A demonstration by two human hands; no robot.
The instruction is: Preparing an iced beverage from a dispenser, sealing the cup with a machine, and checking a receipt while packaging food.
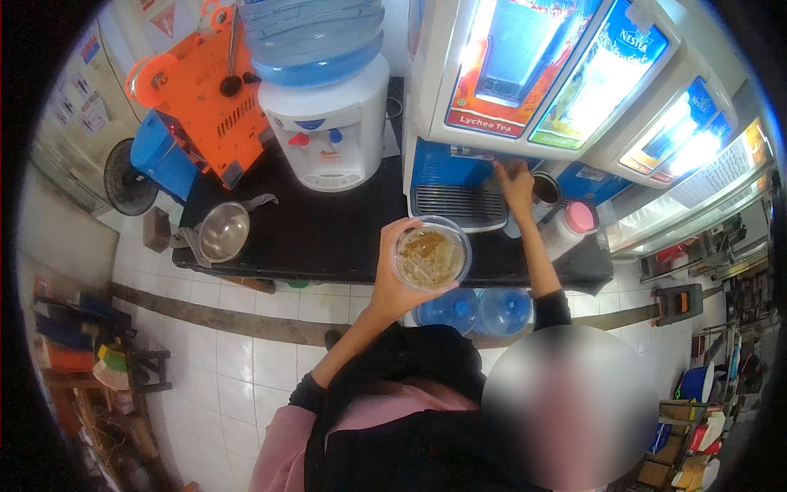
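My left hand (393,277) is wrapped around a clear plastic cup (455,264) holding ice and a pale amber drink, held in front of the counter edge. Reaching up and forward, my right hand (515,184) is under the front of a Nestea drink dispenser (467,138), its fingertips at the nozzle area; whether they grip anything is unclear. Below that hand lies the slotted drip tray (458,206). Just right of the hand stands a dark-mouthed metal container (545,188), and beyond my forearm is a white bottle with a pink lid (578,216).
On the black counter (320,246) stand a white water dispenser (335,135) with a blue water jug (313,43), a steel bowl (224,232) and an orange machine (215,104). Large blue water bottles (452,310) stand below the counter. A second drink dispenser (664,98) is at right.
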